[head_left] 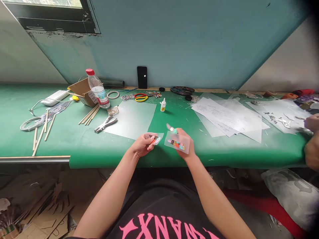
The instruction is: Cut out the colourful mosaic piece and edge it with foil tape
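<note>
My left hand (144,144), just over the table's front edge, pinches a small translucent piece (158,138) with a red and dark picture on it. To its right, my right hand (186,141) holds a translucent sheet (184,138) printed with a colourful shape. A knife-like tool with a teal handle (175,130) sticks out of the same hand, its pale tip pointing up and left. The two held pieces are close together but apart. Behind my hands, a small white glue bottle (162,105) stands upright on the green table (171,116).
Pliers (106,124), wooden sticks (89,115), a water bottle (99,91) and a cardboard box (83,92) lie or stand left. Scissors (141,97) and a phone (142,77) are at the back. Paper sheets (219,114) spread right; another person's hands (312,149) are at the far right.
</note>
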Tool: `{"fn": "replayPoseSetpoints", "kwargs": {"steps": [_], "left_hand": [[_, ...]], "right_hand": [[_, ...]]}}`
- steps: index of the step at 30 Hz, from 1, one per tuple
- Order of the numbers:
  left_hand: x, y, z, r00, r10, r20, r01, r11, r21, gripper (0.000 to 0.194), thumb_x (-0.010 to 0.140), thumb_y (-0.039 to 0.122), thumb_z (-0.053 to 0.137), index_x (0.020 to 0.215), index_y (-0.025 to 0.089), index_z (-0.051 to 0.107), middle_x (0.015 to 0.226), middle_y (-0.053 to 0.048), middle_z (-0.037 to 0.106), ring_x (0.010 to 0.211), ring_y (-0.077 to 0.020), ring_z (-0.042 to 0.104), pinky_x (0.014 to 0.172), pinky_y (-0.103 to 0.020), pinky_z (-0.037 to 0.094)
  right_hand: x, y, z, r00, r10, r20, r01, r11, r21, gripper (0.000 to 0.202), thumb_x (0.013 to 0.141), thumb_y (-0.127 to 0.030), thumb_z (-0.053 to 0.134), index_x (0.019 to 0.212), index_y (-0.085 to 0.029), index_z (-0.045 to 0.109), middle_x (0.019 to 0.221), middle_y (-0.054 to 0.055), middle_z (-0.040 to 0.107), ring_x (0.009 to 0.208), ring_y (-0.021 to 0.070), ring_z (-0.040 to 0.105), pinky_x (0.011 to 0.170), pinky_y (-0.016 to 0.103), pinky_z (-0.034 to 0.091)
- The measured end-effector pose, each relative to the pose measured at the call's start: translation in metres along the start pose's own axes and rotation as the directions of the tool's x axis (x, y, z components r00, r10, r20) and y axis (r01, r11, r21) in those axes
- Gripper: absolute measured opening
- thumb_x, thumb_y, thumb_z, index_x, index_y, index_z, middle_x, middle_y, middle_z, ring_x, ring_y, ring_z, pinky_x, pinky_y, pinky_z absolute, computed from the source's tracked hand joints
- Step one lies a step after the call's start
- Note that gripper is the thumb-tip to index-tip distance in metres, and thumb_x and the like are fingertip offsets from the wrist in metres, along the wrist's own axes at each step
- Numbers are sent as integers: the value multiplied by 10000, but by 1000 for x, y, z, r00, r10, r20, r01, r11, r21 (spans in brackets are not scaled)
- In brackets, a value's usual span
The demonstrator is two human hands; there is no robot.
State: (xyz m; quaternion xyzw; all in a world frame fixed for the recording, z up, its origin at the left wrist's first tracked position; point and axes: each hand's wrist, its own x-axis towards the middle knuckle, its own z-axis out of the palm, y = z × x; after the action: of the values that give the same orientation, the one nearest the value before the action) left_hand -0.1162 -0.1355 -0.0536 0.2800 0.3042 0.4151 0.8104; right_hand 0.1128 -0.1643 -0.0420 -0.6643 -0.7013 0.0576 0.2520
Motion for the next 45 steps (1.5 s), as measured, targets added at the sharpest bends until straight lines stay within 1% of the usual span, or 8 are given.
{"fn": "replayPoseSetpoints", "kwargs": {"steps": [6,13,19,23,28,35,41,45], "left_hand": [[3,-4,1,992,102,-79,-107,993,-57,371,708,282,931,954,113,709,675,-16,659,461,-61,551,435,-161,431],[3,-5,5,960,170,-223,-202,970,-132,348,739,227,898,1005,153,686,859,-35,713,642,-109,673,571,-201,561],[-3,-4,4,946,153,-284,-206,964,-167,306,725,225,894,950,173,693,810,-9,695,638,-109,654,579,-212,559],[-5,-4,4,942,152,-298,-214,959,-187,266,727,211,884,924,199,706,814,4,698,633,-99,634,578,-208,544],[-3,-2,7,950,129,-283,-175,974,-144,252,702,200,890,884,183,717,746,7,665,601,-103,608,571,-226,542],[-3,-1,14,924,152,-350,-192,978,-81,320,664,235,922,916,178,734,896,-33,730,694,-122,662,608,-219,559],[19,8,30,940,145,-308,-83,975,206,377,751,296,880,1060,127,744,1019,-98,752,717,-139,690,670,-265,597],[40,18,40,929,195,-315,-110,957,270,342,771,279,859,1040,113,728,1005,-101,752,726,-154,705,679,-290,605]], "right_hand": [[37,43,-27,976,216,-27,-217,973,-82,360,1040,-520,375,1082,-220,569,935,95,709,805,259,630,615,294,358],[59,37,13,973,224,-59,-231,954,-192,248,980,-341,517,1125,-157,598,1096,181,703,946,316,656,795,386,428],[17,74,-4,945,247,-215,-281,949,-144,284,972,-355,468,1161,-171,572,1145,172,667,1044,307,634,899,405,456],[-89,131,-19,514,594,-618,-555,780,289,326,972,-512,374,996,-214,504,1010,148,614,982,290,602,887,429,474],[-201,123,21,602,780,-170,-699,618,360,492,791,-717,578,687,-240,511,606,24,558,634,210,532,661,346,464],[-215,114,37,592,717,369,-798,458,392,438,611,-573,803,754,-192,641,570,1,583,530,178,511,541,303,411],[-221,122,27,533,606,591,-831,244,500,430,741,-628,636,819,-211,569,470,-97,392,423,110,360,482,259,328],[-215,111,27,544,699,464,-837,494,237,467,632,-586,742,888,-227,590,736,34,695,671,228,653,645,321,488]]}}
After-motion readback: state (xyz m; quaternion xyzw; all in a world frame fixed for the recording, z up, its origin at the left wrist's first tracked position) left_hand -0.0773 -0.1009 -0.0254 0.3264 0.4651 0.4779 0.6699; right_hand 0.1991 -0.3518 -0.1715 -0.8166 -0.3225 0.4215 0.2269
